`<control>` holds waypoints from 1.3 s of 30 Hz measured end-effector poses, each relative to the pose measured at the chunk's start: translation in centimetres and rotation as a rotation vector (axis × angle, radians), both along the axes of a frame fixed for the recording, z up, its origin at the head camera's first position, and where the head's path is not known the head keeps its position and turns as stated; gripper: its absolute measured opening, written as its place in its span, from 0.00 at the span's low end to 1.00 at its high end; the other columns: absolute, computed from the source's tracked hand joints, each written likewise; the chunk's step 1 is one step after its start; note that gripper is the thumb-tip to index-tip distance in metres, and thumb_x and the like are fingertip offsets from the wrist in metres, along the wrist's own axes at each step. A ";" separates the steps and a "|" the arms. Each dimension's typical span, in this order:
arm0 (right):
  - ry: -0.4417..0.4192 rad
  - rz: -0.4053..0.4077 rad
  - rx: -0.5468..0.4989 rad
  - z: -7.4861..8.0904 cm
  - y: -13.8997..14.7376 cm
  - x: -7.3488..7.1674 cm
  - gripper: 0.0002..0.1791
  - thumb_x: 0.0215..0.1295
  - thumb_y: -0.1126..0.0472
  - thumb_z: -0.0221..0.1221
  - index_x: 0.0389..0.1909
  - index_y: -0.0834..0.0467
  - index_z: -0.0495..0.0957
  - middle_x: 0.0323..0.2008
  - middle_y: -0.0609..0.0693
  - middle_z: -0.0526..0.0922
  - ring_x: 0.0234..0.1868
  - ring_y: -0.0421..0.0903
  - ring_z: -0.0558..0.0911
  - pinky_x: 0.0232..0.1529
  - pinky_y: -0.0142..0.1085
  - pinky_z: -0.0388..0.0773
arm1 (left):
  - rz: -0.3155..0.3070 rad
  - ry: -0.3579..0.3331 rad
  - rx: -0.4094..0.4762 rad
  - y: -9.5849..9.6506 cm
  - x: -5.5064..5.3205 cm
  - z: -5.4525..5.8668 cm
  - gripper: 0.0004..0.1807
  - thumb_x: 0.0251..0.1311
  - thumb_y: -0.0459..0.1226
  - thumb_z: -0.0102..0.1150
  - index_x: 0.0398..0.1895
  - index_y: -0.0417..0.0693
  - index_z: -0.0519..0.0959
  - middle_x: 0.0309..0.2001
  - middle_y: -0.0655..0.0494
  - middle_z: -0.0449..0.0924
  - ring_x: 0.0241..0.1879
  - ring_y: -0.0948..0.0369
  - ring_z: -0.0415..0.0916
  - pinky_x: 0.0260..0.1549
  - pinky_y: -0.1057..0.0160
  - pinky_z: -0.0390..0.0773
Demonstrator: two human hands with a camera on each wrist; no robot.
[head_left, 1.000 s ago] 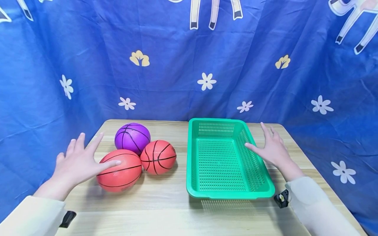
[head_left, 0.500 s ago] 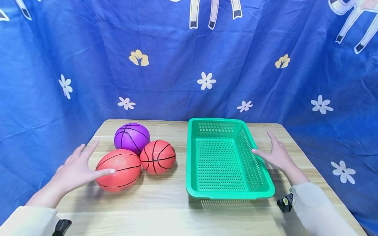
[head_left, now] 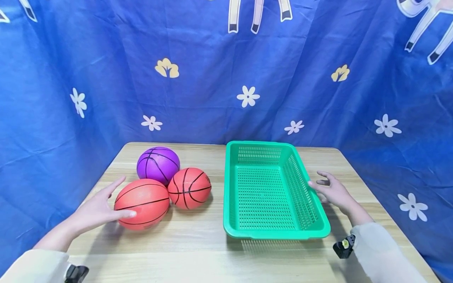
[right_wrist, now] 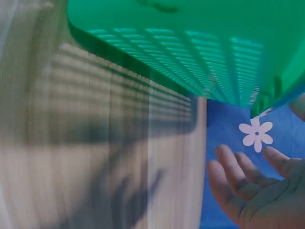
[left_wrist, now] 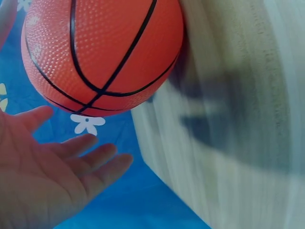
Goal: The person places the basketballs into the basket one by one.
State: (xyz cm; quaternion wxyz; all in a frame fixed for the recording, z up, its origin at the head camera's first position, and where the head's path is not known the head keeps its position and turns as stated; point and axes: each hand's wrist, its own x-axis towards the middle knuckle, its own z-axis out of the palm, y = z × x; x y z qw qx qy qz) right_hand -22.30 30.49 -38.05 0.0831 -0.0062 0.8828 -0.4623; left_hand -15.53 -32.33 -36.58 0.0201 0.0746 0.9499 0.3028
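Two pale sleeves (head_left: 39,265), each fitted with a black wrist device (head_left: 344,247), are extended from the near side, one left and one right of the green perforated plastic basket (head_left: 276,234).

Left hand (head_left: 92,212): held well left of the basket, beside the larger-looking coral-red toy basketball (head_left: 145,204); thumb and fingers parted and relaxed, the four fingers shown just off the ball's outline in the left wrist view. Whether the ball is touched by the thumb cannot be told.

Right hand (head_left: 334,194): held just right of the basket, thumb placed at the rim, fingers parted and lightly bent outside the wall. Contact cannot be confirmed.

Balls, three, black-lined, all set left of the basket: the coral-red one nearest the hand; a second red toy basketball (head_left: 190,188), placed closest to the basket; a purple toy basketball (head_left: 158,163), set behind both.

Wood-grain table (head_left: 170,255): spread beneath basket and balls.

Blue printed cloth (head_left: 198,118): hung behind the basket, patterned with white flowers, yellow plants and animal legs.
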 end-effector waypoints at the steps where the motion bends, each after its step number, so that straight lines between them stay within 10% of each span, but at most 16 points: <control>1: -0.013 0.004 -0.040 -0.1 0.0 0.0 0.49 0.66 0.40 0.55 0.74 0.62 0.40 0.66 0.74 0.54 0.60 0.68 0.68 0.48 0.52 0.77 | -0.002 -0.008 0.010 0.0 0.0 -0.1 0.59 0.47 0.46 0.72 0.73 0.34 0.43 0.64 0.21 0.51 0.58 0.26 0.55 0.45 0.28 0.64; 22: -0.071 0.063 -0.292 -0.8 0.3 -0.2 0.36 0.71 0.53 0.53 0.71 0.67 0.51 0.62 0.71 0.63 0.51 0.50 0.78 0.49 0.48 0.77 | 0.006 -0.019 0.240 0.0 0.5 -2.3 0.56 0.49 0.39 0.72 0.75 0.42 0.44 0.63 0.33 0.60 0.57 0.39 0.64 0.38 0.65 0.75; 32: -0.072 0.069 -0.357 -0.8 0.1 0.0 0.36 0.72 0.55 0.52 0.71 0.69 0.50 0.61 0.70 0.64 0.46 0.43 0.81 0.47 0.45 0.79 | 0.043 0.027 0.218 -0.1 0.6 -2.5 0.53 0.46 0.42 0.75 0.73 0.47 0.52 0.63 0.37 0.63 0.56 0.39 0.67 0.39 0.54 0.75; 39: -0.090 0.046 -0.354 -0.8 -0.2 0.1 0.37 0.71 0.55 0.53 0.71 0.68 0.50 0.62 0.70 0.63 0.46 0.40 0.79 0.47 0.43 0.78 | 0.065 0.070 0.189 -1.1 1.0 -2.9 0.51 0.45 0.41 0.75 0.72 0.48 0.56 0.61 0.40 0.66 0.50 0.72 0.68 0.37 0.68 0.74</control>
